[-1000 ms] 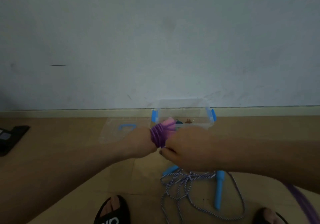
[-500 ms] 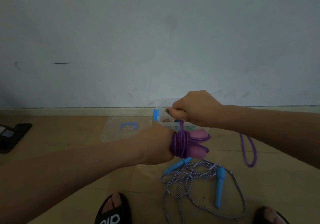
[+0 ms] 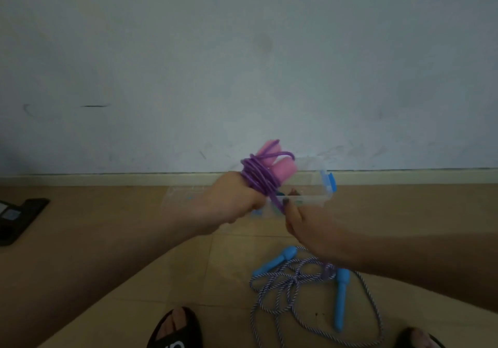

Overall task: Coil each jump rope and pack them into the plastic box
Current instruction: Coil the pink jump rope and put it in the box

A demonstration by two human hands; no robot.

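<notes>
My left hand (image 3: 237, 202) grips the two pink handles of a purple jump rope (image 3: 260, 175), with the cord wound in several turns around them, handle ends tilted up. My right hand (image 3: 307, 226) pinches the cord's free end just below the coil, pulled taut. Behind both hands stands the clear plastic box (image 3: 318, 186) with blue latches, holding some dark items. On the floor in front lies a second jump rope (image 3: 299, 283), loose, with a purple-and-white braided cord and two blue handles.
The box's clear lid (image 3: 183, 194) with a blue handle lies flat left of the box. A black object (image 3: 16, 215) sits at the far left. A wall with a skirting board stands behind. My sandalled feet (image 3: 175, 329) show at the bottom edge.
My left hand rose and tilted the wrapped handles upward. My right hand came down from above the coil to below it, carrying the cord round; the hanging loop of slack is gone.
</notes>
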